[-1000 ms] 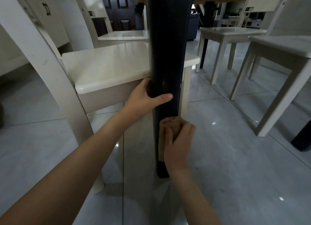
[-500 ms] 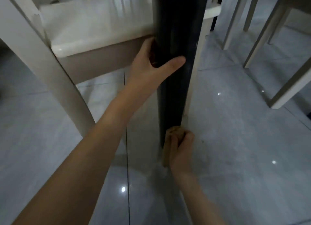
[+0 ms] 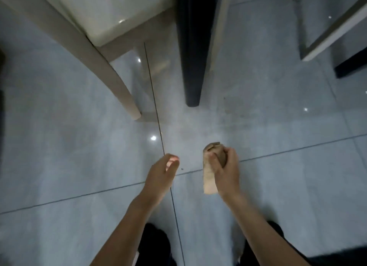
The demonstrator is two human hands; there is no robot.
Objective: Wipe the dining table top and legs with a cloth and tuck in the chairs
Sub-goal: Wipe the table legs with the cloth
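Note:
The black table leg (image 3: pixel 193 53) stands on the grey tiled floor at top centre, its foot near the tile joint. Both hands hang over the floor in front of it, clear of the leg. My right hand (image 3: pixel 226 166) is closed around a folded tan cloth (image 3: pixel 210 178), which sticks out above and below the fist. My left hand (image 3: pixel 161 172) holds nothing, its fingers loosely curled and slightly apart. The cream chair (image 3: pixel 103 17) stands just left of the leg, one curved leg reaching the floor.
A second cream chair's frame (image 3: pixel 335 33) shows at the top right, with another dark leg foot (image 3: pixel 350 66) beside it. My dark trousers (image 3: pixel 155 246) fill the bottom edge. Glossy grey floor tiles (image 3: pixel 79 146) lie all around.
Both hands have left the table leg and drawn back toward me. The right hand took the cloth off the leg's base. The view has tilted down to the floor.

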